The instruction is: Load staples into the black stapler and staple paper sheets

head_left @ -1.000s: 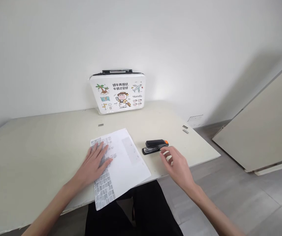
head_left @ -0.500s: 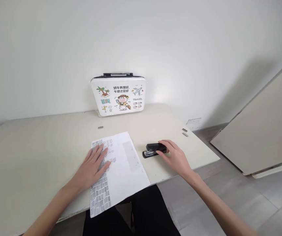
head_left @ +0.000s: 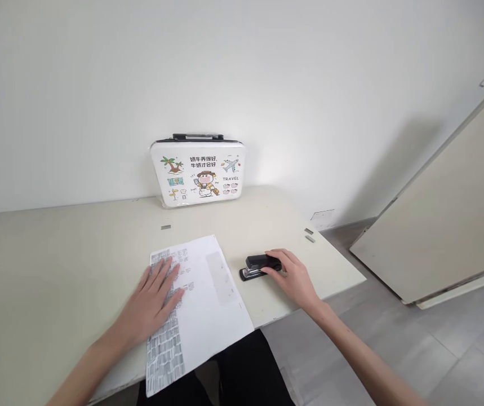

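My left hand (head_left: 156,299) lies flat with its fingers stretched out on the left part of a paper sheet (head_left: 212,321). The sheet carries a grey brick-like pattern down its left side and reaches past the table's front edge over my lap. To the right of the paper, my right hand (head_left: 291,275) grips the rear end of a black stapler (head_left: 258,261), thumb on the near side and fingers over the top. The stapler rests on the table, its front end pointing left toward the paper, a gap between them.
A white case (head_left: 199,173) with cartoon travel pictures and a black handle leans against the wall. One staple strip (head_left: 165,227) lies behind the paper; two staple strips (head_left: 309,235) lie near the right edge of the table (head_left: 56,270). A pale panel (head_left: 444,225) stands at right.
The whole view has shifted slightly, so everything sits a little lower and further left. Both hands keep their places on the paper and the stapler.
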`<state>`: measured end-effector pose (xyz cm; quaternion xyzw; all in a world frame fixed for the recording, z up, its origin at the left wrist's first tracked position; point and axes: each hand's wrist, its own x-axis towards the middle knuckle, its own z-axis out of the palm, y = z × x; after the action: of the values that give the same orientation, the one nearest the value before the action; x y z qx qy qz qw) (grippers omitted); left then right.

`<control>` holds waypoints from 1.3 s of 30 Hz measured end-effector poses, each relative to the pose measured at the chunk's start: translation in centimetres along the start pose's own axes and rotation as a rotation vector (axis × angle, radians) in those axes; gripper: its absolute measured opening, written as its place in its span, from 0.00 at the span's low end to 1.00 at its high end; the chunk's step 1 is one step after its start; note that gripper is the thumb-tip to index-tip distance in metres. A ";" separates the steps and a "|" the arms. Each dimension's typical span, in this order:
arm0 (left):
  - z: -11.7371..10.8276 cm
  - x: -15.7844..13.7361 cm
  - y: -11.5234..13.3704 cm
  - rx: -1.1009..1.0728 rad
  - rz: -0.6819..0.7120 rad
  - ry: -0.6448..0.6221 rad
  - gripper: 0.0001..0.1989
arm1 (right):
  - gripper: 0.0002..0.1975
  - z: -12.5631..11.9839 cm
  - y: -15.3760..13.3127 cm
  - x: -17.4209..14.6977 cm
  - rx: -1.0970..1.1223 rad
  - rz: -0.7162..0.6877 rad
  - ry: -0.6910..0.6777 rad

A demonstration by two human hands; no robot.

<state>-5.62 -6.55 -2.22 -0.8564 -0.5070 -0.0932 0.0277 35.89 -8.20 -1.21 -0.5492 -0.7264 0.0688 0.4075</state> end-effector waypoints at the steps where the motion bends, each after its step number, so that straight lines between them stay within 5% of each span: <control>1: 0.0 0.0 0.0 -0.002 0.001 0.005 0.37 | 0.15 0.1 0.0 0.1 0.004 -0.001 0.001; 9: -0.7 1.0 -0.3 -0.020 -0.013 0.065 0.36 | 0.16 1.2 0.7 1.0 -0.018 -0.012 0.011; 22: 1.0 14.1 1.6 -0.079 -0.116 0.243 0.20 | 0.16 5.0 1.5 6.8 0.025 -0.040 -0.009; 29: 1.6 14.8 1.5 -0.112 -0.140 0.278 0.15 | 0.18 6.0 2.0 11.0 0.105 -0.088 -0.069; 39: 1.7 14.5 1.6 -0.159 -0.129 0.266 0.14 | 0.29 7.4 3.0 13.4 0.247 0.241 0.009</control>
<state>2.81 5.41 -1.12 -0.8017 -0.5438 -0.2472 0.0208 32.33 6.95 -0.86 -0.5783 -0.6396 0.2036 0.4637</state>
